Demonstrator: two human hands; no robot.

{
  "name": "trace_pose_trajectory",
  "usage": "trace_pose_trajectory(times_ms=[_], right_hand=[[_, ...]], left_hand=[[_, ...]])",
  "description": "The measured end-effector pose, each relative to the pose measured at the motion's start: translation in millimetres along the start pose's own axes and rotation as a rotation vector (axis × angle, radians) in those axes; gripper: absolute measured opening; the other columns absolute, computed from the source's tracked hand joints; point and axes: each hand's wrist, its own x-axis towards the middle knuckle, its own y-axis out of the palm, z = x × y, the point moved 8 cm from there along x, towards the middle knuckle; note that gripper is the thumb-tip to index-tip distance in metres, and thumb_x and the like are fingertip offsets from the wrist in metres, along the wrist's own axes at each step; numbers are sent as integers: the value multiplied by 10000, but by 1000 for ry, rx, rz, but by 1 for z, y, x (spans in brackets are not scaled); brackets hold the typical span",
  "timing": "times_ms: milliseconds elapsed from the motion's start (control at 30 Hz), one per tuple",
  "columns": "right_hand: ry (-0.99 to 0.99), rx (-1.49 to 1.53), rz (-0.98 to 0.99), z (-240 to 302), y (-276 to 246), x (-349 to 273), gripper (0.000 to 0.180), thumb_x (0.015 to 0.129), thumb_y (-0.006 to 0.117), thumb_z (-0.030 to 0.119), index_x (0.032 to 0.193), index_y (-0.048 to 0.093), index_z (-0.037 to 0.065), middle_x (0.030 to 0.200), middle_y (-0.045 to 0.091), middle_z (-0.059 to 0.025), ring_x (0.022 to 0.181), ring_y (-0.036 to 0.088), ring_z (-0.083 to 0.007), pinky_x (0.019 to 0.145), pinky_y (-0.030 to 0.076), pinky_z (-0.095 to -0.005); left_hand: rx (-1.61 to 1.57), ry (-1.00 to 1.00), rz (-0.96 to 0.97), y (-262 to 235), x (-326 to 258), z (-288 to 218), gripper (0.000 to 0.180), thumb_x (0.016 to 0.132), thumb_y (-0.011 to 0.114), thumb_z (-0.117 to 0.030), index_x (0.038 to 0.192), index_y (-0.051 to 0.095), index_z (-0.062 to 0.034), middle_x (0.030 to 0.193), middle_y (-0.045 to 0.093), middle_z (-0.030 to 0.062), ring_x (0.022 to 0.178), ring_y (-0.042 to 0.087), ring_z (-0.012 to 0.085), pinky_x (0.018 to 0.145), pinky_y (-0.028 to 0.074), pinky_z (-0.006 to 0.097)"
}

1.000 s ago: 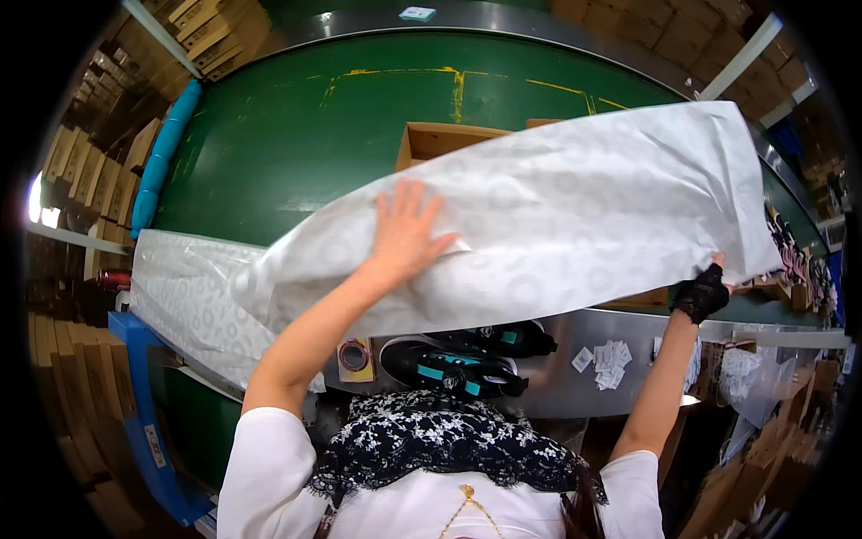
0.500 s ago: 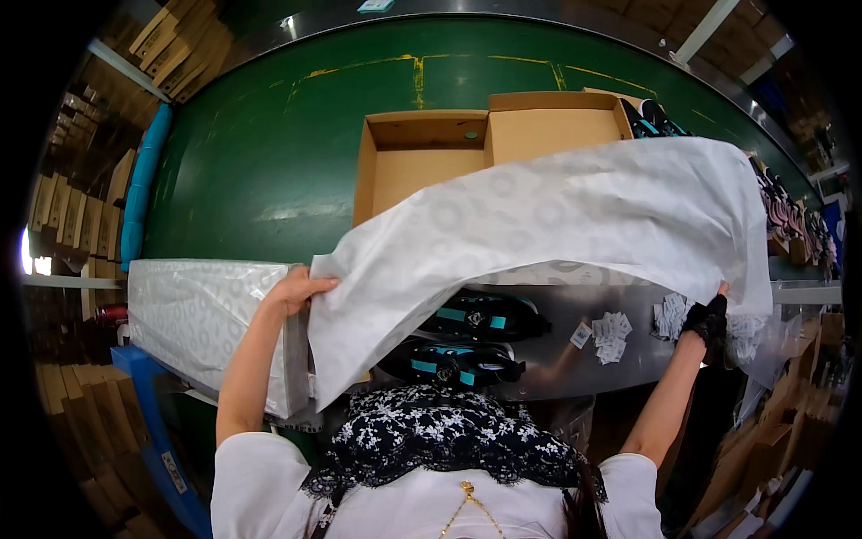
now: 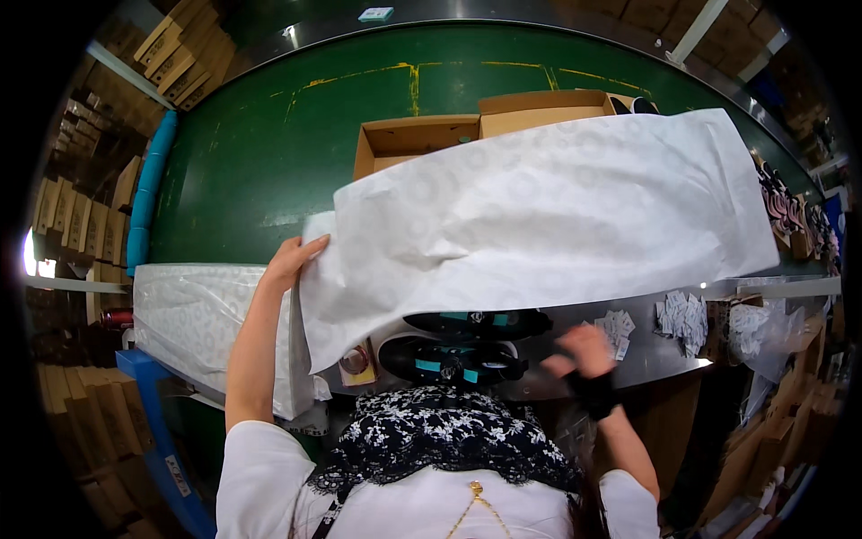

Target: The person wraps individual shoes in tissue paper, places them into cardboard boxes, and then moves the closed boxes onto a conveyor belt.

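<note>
My left hand (image 3: 294, 258) pinches the left edge of a large sheet of white tissue paper (image 3: 539, 207) with a faint grey ring pattern. The sheet stretches rightward over the front of an open cardboard box (image 3: 417, 135). My right hand (image 3: 585, 353), with a black band at its wrist, is off the sheet and smeared by motion; its thumb stands apart from the fingers and nothing shows in it. Just left of it lies a black shoe (image 3: 485, 364) with teal straps. A second black shoe (image 3: 530, 322) is partly hidden under the paper's lower edge.
A wrapped stack of tissue paper (image 3: 202, 319) lies at the left. Small white labels (image 3: 681, 323) are piled on the metal table edge (image 3: 561, 384). Beyond runs a green surface (image 3: 260, 153). Shoes (image 3: 795, 211) stand at the far right; a blue roll (image 3: 153, 184) borders the left.
My right hand has let go of the sheet's right end and come in toward the shoes. My left hand has moved slightly away from me with the paper, which now hides more of the box.
</note>
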Motion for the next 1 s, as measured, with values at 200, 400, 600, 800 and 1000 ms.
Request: trace_pose_trajectory(times_ms=[200, 400, 600, 800, 1000], right_hand=[[-450, -251, 335, 85, 108, 7, 187, 669, 639, 291, 697, 582, 116, 721, 558, 0, 880, 517, -198, 806, 381, -460], [-248, 389, 310, 102, 36, 95, 205, 702, 642, 270, 684, 571, 79, 651, 528, -50, 680, 527, -193, 804, 379, -387], [380, 602, 17, 17, 42, 181, 242, 765, 576, 268, 732, 522, 34, 612, 490, -140, 604, 498, -297, 632, 391, -352], [385, 537, 66, -18, 177, 202, 246, 711, 587, 213, 617, 466, 21, 585, 497, -192, 586, 513, -339, 539, 400, -360], [28, -88, 431, 60, 132, 188, 427, 732, 599, 304, 1070, 502, 61, 1174, 456, -169, 1094, 438, -302, 889, 235, -603]], left_hand=[[170, 283, -308, -11, 43, -34, 415, 819, 583, -268, 1020, 535, 92, 930, 601, 141, 814, 574, 212, 718, 465, 325], [549, 690, -643, -90, 38, -128, 338, 839, 522, -278, 947, 539, 41, 866, 593, 222, 800, 587, 292, 697, 443, 358], [729, 575, -541, -98, 27, -180, 351, 875, 480, -260, 1027, 524, 53, 883, 588, 98, 823, 528, 154, 751, 419, 275], [-16, 413, 78, 21, -4, -234, 363, 896, 459, -287, 1056, 511, 35, 948, 580, 106, 813, 574, 190, 735, 479, 315], [-177, 571, 55, 38, -7, -203, 384, 927, 400, -302, 1024, 530, 45, 973, 600, 155, 921, 589, 228, 780, 489, 331]])
